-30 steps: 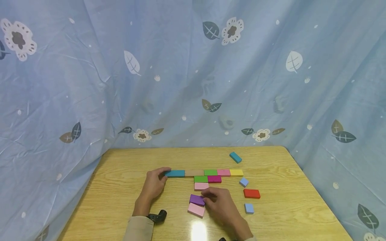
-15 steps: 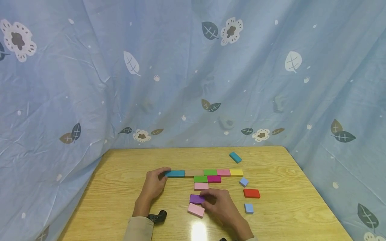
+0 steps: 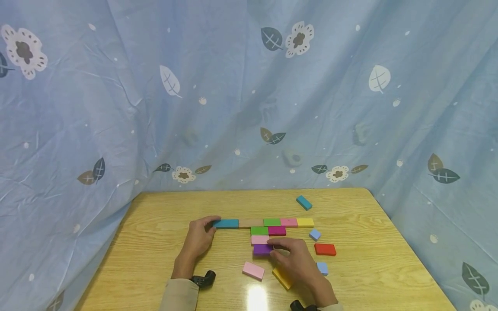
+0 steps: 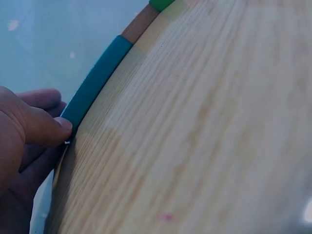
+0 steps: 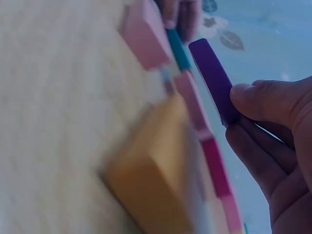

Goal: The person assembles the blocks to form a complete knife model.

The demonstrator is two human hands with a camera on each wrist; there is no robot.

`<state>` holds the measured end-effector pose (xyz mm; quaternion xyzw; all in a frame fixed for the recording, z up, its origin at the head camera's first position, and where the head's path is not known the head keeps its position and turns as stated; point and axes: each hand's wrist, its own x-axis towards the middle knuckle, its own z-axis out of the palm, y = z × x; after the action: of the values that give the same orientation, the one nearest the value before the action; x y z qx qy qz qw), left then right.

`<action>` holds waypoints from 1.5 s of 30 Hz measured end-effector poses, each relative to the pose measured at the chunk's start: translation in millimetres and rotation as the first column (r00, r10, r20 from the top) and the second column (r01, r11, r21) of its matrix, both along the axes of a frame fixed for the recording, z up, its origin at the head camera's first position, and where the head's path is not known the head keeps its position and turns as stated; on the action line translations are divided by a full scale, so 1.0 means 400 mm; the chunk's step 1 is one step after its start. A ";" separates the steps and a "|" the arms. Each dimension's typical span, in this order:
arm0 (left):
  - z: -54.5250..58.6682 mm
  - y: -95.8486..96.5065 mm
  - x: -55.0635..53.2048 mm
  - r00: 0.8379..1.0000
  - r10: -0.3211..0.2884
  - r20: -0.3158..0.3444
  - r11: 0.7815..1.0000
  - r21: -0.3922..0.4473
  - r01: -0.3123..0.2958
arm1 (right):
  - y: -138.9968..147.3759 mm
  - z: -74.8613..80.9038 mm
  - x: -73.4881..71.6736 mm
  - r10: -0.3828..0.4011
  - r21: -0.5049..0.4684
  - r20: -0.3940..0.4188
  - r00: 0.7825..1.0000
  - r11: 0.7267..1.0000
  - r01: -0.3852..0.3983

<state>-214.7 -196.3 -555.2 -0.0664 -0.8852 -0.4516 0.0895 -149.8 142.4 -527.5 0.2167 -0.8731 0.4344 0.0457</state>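
My right hand (image 3: 293,257) pinches a purple block (image 3: 263,249) by its right end, thumb and fingertips on it. In the head view the purple block overlaps the near side of a light pink block (image 3: 259,239). At the left end of the back row, my left hand (image 3: 200,237) holds a long blue block (image 3: 226,223) between thumb and fingers. That row continues with a wood-coloured block (image 3: 250,223), a green, a pink and a yellow block (image 3: 305,223). A second green block (image 3: 259,230) and a magenta block (image 3: 277,231) sit in front of it.
A loose pink block (image 3: 253,271) and a yellow-orange block (image 3: 282,277) lie near the right forearm. To the right are a red block (image 3: 325,249) and two light blue blocks (image 3: 315,234). A teal block (image 3: 304,202) lies at the back of the table (image 3: 148,242).
My right hand has carried the purple block away from the loose pink block, up and right to the light pink block. The yellow-orange block has come into view. My left hand has stayed put.
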 end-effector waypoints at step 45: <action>0.005 0.002 0.001 1.000 0.005 0.006 1.000 0.001 -0.005 | 0.084 -0.023 -0.076 -0.115 0.140 -0.172 0.978 0.980 0.140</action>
<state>-214.4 -195.6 -553.2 -0.0628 -0.8854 -0.4520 0.0880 -180.4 175.9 -536.5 0.1979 -0.9090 0.3437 0.1281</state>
